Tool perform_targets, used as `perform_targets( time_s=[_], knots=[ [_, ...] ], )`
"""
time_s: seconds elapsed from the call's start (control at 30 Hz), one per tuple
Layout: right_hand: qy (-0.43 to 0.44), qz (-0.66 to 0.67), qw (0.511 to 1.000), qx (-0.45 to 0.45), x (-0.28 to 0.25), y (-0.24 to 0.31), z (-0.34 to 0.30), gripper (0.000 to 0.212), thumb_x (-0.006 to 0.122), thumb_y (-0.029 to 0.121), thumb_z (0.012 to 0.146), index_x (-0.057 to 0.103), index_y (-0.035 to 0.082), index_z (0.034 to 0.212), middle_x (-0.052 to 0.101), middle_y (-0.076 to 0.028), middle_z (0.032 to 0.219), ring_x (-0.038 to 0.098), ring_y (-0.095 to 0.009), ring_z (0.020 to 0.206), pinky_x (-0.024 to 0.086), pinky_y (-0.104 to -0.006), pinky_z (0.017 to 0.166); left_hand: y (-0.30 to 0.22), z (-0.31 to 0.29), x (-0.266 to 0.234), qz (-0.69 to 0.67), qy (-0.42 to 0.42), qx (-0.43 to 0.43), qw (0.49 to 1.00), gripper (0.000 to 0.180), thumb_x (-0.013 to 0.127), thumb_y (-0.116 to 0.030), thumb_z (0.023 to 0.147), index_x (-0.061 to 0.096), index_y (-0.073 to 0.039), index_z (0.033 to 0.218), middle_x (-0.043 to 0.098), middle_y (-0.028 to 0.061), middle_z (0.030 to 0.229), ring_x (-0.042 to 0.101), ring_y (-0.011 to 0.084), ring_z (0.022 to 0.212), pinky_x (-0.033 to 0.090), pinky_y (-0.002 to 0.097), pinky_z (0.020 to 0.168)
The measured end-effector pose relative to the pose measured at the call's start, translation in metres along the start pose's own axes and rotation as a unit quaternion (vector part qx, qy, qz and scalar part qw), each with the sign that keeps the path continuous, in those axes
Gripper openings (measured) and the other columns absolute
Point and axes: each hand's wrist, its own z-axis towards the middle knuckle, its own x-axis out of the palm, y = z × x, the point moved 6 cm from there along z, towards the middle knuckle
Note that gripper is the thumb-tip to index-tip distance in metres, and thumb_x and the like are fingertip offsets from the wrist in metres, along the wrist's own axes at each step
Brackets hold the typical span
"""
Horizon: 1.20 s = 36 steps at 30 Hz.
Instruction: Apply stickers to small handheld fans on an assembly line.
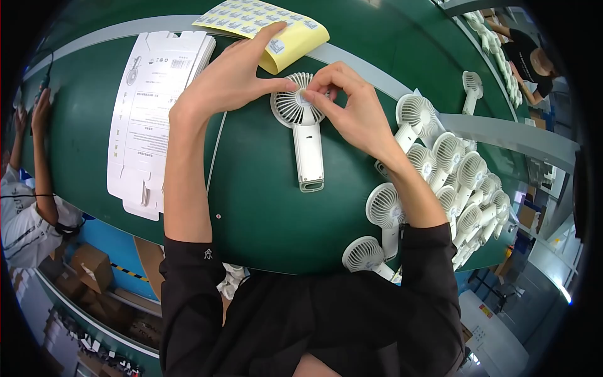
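White handheld fan [308, 143] on the desk [264, 220], between the two forearms, face up. Long axis runs near to far: round grille at the far end, handle toward the wearer, its near end leaning slightly right. Both hands sit at the grille end; handle untouched.

Key relation: grille lies left of the right hand [355, 110], directly under its fingertips. Right hand comes in from the right and is the nearer of the two to the hub, thumb tip right at it. Its thumb and forefinger are drawn close together; cannot tell whether they meet or pinch anything thin.

Left hand [229, 78] comes over from the left, spread wide: thumb across the far-left part of the grille, forefinger stretched far, over the curled yellow label sheet [304, 39]. Contact with the sheet unclear. Sheet lies just beyond the grille, so this one hand spans both.

Flat white cartons [139, 107] left of the left forearm. More white fans [461, 182] crowd the right side, well apart from the fan between the hands.
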Motion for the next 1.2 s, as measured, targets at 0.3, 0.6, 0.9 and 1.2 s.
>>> perform_targets(
  time_s=[0.3, 0.6, 0.9, 1.2],
  knots=[
    [-0.004, -0.011, 1.0, -0.007, 0.001, -0.001, 0.0, 0.013, 0.073, 0.008, 0.088, 0.065, -0.001, 0.092, 0.062, -0.004, 0.098, 0.053, -0.013, 0.079, 0.046, -0.0263, 0.075, -0.002, 0.001, -0.001, -0.009, 0.001, 0.006, 1.0, 0.089, 0.083, -0.035, 0.08, 0.036, -0.01, 0.151, 0.056, 0.0236, 0.139, 0.054, 0.0347, 0.128, 0.04, 0.0378, 0.108],
    [-0.09, -0.13, 0.986, -0.052, -0.004, 0.004, 0.0, 0.02, 0.07, 0.016, 0.093, 0.062, 0.001, 0.104, 0.056, -0.006, 0.089, 0.055, -0.019, 0.077, 0.048, -0.0291, 0.074, -0.001, 0.001, -0.001, -0.01, 0.0, 0.006, 1.0, 0.088, 0.083, -0.034, 0.081, 0.037, -0.009, 0.151, 0.056, 0.0228, 0.139, 0.054, 0.0345, 0.127, 0.041, 0.0378, 0.108],
    [-0.003, -0.279, 0.96, -0.007, 0.009, 0.018, -0.018, 0.091, 0.083, 0.05, 0.073, 0.042, 0.003, 0.139, 0.052, -0.021, 0.118, 0.066, -0.036, 0.087, 0.055, -0.0429, 0.075, -0.013, -0.002, -0.019, -0.031, -0.104, 0.049, 0.993, 0.075, 0.077, -0.041, 0.087, 0.046, -0.004, 0.144, 0.064, 0.0282, 0.122, 0.063, 0.0388, 0.112, 0.048, 0.0414, 0.097],
    [-0.109, -0.258, 0.959, 0.052, -0.085, -0.055, 0.091, 0.096, 0.08, 0.044, 0.073, 0.034, 0.009, 0.15, 0.046, -0.028, 0.133, 0.058, -0.044, 0.114, 0.051, -0.0445, 0.095, -0.047, -0.009, -0.064, -0.201, -0.299, 0.092, 0.928, 0.034, 0.066, -0.022, 0.097, 0.065, -0.008, 0.128, 0.069, 0.0127, 0.118, 0.063, 0.0168, 0.106, 0.049, 0.0293, 0.093]
  ],
)
